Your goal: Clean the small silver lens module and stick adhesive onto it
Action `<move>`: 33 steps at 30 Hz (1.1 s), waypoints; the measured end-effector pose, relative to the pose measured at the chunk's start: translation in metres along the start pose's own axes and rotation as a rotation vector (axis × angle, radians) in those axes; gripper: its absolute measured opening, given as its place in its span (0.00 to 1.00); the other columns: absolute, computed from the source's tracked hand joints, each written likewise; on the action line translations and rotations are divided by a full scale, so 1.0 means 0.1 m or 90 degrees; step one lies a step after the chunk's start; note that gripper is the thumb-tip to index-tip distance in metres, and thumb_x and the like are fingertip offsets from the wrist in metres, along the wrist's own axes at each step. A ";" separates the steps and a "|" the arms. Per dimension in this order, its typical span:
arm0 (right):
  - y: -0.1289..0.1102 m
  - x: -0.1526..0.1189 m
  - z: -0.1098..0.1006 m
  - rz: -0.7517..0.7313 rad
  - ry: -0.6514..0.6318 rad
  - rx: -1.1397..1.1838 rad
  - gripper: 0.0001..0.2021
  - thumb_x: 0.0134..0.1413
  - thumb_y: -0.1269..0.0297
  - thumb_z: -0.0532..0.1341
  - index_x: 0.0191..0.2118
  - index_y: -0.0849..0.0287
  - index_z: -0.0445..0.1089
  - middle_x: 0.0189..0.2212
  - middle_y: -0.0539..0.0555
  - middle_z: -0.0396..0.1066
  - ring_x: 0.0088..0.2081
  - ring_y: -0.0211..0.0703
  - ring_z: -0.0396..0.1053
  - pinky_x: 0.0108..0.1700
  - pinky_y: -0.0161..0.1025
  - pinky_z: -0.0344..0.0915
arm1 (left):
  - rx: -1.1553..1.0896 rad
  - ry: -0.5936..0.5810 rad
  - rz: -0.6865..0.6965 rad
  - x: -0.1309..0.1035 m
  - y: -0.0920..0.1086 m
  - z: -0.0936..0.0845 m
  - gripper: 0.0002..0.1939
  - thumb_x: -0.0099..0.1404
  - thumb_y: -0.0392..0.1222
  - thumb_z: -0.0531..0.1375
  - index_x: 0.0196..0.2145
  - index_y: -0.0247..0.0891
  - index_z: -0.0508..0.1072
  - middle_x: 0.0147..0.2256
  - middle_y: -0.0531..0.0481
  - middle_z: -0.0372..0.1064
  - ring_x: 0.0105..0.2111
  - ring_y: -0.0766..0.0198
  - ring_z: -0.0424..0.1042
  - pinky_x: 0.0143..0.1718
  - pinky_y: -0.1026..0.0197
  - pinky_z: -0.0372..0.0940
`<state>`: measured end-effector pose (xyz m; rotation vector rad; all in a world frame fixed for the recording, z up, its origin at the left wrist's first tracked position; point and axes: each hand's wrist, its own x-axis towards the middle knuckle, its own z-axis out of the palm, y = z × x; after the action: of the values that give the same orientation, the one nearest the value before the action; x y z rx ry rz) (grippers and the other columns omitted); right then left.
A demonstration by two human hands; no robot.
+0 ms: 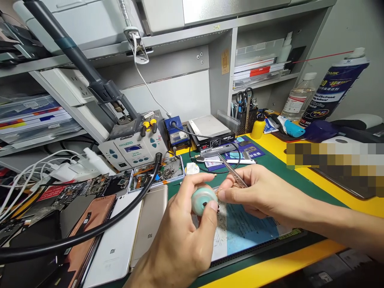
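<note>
My left hand is closed around a small round teal spool with a dark hole in its face, the thumb on one side and the fingers behind. At the spool's right edge, my right hand pinches a thin copper-coloured strip between thumb and finger. Metal tweezers lie across that same hand, tips pointing up and left. Just below the pinch, a small metal piece shows partly. Both hands are above a blue and white work pad.
Several phones and back covers, among them a white phone back, lie left under a thick black hose. Behind stand a parts tray, a soldering station and a heating plate. A spray can stands at the right.
</note>
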<state>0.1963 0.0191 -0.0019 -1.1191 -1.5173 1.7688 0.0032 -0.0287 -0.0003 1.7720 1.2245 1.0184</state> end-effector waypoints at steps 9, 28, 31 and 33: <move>-0.11 -0.05 0.06 -0.022 0.029 -0.056 0.05 0.52 0.67 0.65 0.30 0.62 0.71 0.16 0.40 0.49 0.17 0.27 0.42 0.18 0.31 0.39 | 0.019 -0.045 0.007 0.03 -0.04 -0.05 0.17 0.70 0.41 0.56 0.56 0.45 0.61 0.34 0.53 0.70 0.28 0.66 0.68 0.31 0.63 0.64; -0.08 -0.02 0.02 0.033 -0.005 0.107 0.17 0.52 0.61 0.67 0.24 0.57 0.58 0.15 0.39 0.45 0.16 0.27 0.37 0.15 0.29 0.39 | -0.231 0.003 -0.118 0.08 0.00 -0.08 0.18 0.65 0.45 0.63 0.50 0.37 0.65 0.29 0.53 0.68 0.23 0.68 0.68 0.24 0.66 0.66; -0.07 -0.02 0.01 0.025 -0.005 0.106 0.17 0.51 0.60 0.68 0.24 0.57 0.59 0.16 0.39 0.45 0.16 0.28 0.38 0.16 0.30 0.39 | -0.240 0.011 -0.126 0.09 0.00 -0.09 0.18 0.64 0.44 0.64 0.48 0.36 0.67 0.27 0.54 0.68 0.22 0.68 0.68 0.24 0.66 0.64; -0.06 -0.01 0.01 0.019 -0.007 0.098 0.16 0.52 0.58 0.68 0.24 0.58 0.60 0.15 0.39 0.45 0.16 0.28 0.38 0.16 0.30 0.39 | -0.246 0.022 -0.138 0.10 0.02 -0.08 0.18 0.63 0.44 0.65 0.47 0.36 0.67 0.26 0.54 0.68 0.22 0.67 0.69 0.24 0.65 0.63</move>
<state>0.1954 0.0188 0.0044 -1.0615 -1.3516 1.8802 -0.0013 -0.0185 0.0066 1.3007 1.1233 1.0774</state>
